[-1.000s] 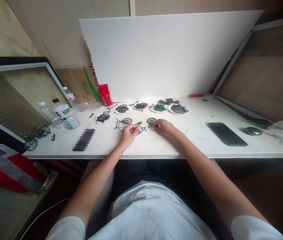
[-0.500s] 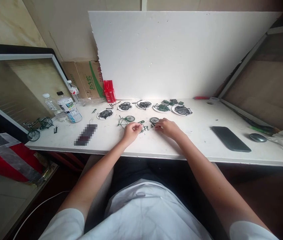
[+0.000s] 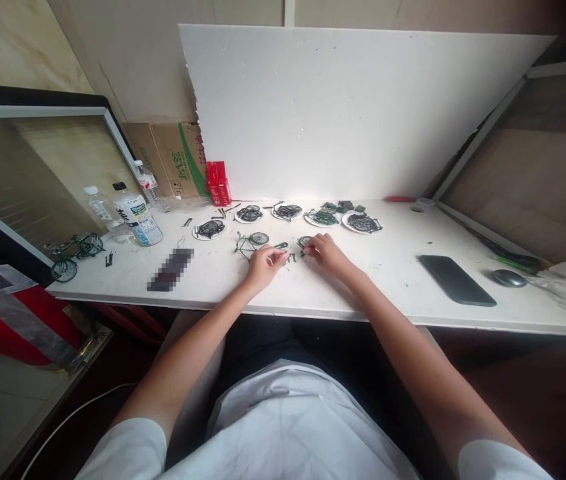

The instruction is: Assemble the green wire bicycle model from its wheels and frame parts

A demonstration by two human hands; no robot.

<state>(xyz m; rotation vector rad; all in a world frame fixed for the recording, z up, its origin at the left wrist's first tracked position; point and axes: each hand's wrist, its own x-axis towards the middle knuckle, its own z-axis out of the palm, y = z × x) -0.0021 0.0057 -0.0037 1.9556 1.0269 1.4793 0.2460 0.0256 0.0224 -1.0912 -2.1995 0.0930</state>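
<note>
Low over the white table, my left hand (image 3: pixel 264 267) is pinched closed; whatever its fingertips hold is too small to name. Just beyond it lies a partly built green model bicycle frame (image 3: pixel 245 247) with one spoked wheel (image 3: pixel 259 238) at its far end. My right hand (image 3: pixel 327 252) has its thumb and fingers pressed together, and what is between them is hidden. Beside its fingertips is another small spoked wheel (image 3: pixel 304 242). Tiny dark green parts (image 3: pixel 290 257) are scattered between the two hands.
Several white plates of dark bicycle parts, one a plate (image 3: pixel 347 220), line the back. A complete model bicycle (image 3: pixel 79 253) and bottles (image 3: pixel 139 215) stand left. A dark phone-like slab (image 3: pixel 457 280) and a mouse (image 3: pixel 509 278) lie right. A white board (image 3: pixel 363 113) leans behind.
My right hand has shifted slightly left, towards my left hand. The left hand stays in nearly the same place, still pinched. The whole view has moved a little.
</note>
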